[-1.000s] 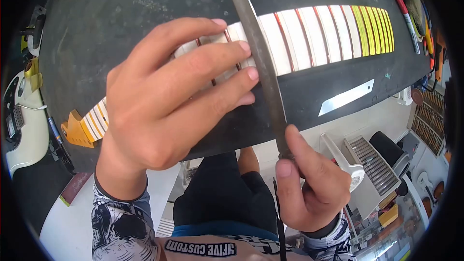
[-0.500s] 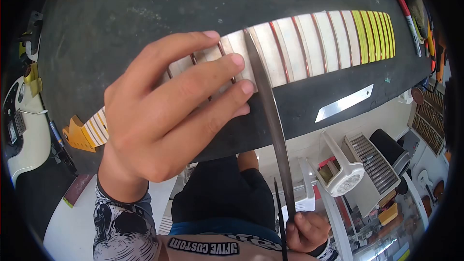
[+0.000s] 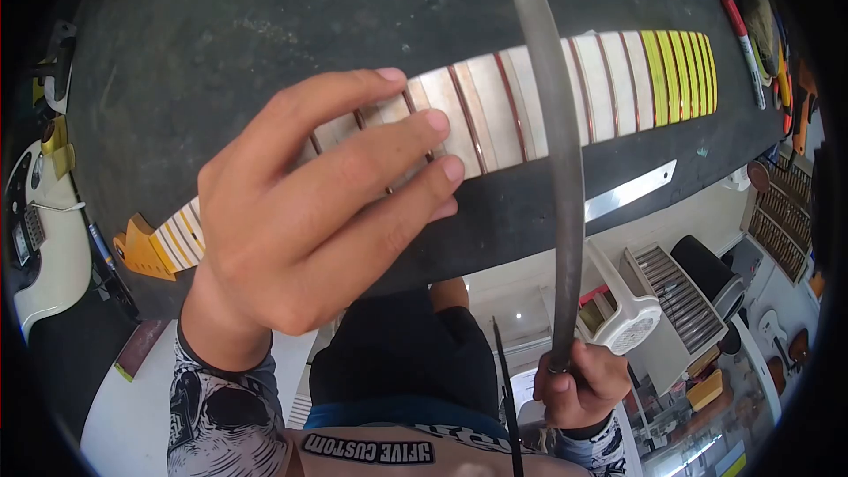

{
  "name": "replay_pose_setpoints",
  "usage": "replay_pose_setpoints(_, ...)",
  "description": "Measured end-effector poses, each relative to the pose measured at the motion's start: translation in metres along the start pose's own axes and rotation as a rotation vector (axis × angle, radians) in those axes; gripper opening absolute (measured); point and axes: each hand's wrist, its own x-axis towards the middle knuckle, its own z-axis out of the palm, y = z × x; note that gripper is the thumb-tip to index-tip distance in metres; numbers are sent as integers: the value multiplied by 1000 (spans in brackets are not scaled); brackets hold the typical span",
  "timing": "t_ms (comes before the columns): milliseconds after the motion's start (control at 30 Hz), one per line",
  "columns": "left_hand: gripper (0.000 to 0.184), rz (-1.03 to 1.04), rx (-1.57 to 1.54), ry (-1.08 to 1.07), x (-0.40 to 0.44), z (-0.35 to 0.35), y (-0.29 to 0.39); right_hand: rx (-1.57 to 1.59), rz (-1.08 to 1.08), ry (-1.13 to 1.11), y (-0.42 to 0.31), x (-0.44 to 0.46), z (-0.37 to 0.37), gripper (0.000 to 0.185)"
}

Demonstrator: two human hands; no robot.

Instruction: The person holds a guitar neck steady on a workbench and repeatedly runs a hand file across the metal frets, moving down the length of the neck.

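Grey metal file [image 3: 560,132] in clamped R fingers [image 3: 606,371]; L fingers [image 3: 375,148] apart on taped neck [image 3: 491,106].

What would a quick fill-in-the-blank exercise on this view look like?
The ____ hand holds the long metal tool.
The left hand lies on the fretted neck, whose right end carries ____ strips.
The marker has a white barrel and a ____ cap.

Missing words: right; yellow; red.

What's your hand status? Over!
Left hand spread over guitar neck. Right hand gripping long file. File crosses view of neck, hiding part.
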Motion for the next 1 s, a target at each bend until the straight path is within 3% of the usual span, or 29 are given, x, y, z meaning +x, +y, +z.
replay_pose_setpoints(400, 41, 239, 134, -113, 12, -13, -1, 103, -16, -59, 35, -73, 7, 45)
replay_pose_setpoints(667, 38, 116, 36, -6, 7, -7, 2, 308, 123, -70, 33, -84, 9, 38)
replay_pose_setpoints(1000, 41, 133, 102, 0, 4, -7, -3, 513, 278, -18, 27, -81, 5, 35)
